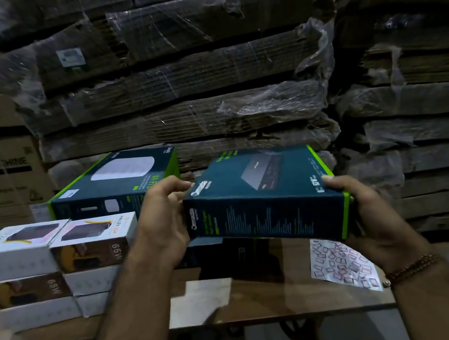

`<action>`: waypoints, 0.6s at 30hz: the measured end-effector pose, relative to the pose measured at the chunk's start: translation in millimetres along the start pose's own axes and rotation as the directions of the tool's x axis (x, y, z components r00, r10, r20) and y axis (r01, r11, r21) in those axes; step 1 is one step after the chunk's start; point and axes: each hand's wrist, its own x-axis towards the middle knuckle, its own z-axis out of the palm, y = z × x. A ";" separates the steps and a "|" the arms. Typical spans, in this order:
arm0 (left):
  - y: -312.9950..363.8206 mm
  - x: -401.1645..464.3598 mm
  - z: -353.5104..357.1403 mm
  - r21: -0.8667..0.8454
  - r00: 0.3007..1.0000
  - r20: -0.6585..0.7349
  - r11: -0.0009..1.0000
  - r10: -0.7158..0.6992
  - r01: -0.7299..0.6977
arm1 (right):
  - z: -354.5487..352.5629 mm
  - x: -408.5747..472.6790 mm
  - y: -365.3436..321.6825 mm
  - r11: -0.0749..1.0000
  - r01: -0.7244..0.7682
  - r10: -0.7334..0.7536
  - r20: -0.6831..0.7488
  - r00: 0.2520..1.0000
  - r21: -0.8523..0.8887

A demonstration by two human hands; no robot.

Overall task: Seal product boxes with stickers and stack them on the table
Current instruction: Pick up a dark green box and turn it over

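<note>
Both hands, left hand (164, 223) and right hand (377, 216), grip the dark box (266, 201) aloft above the table (268, 304); sealing next, I'd guess, needing the sticker sheet (341, 266).

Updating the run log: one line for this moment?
both hands grip teal box | above table | sticker sheet under right hand

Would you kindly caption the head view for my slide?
Both hands hold a dark teal box above the sticker sheet.

One head-worn camera looks forward and down, close over the table (257, 308); stacked cardboard (175, 89) fills the background.
</note>
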 end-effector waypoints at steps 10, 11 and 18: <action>-24.8 4.8 0.4 0.197 0.993 -0.100 0.977 -0.060 0.079 | -13.8 1.0 10.1 0.984 0.045 -0.042 0.019 0.999 -0.170; -26.5 6.9 -0.4 0.197 0.992 -0.116 0.977 -0.053 0.076 | -18.0 4.7 12.2 0.980 0.048 -0.047 0.011 0.999 -0.193; -34.2 11.9 -7.6 0.248 0.998 0.014 0.967 -0.065 0.060 | -35.9 24.0 20.2 0.956 0.048 -0.081 -0.104 0.991 -0.289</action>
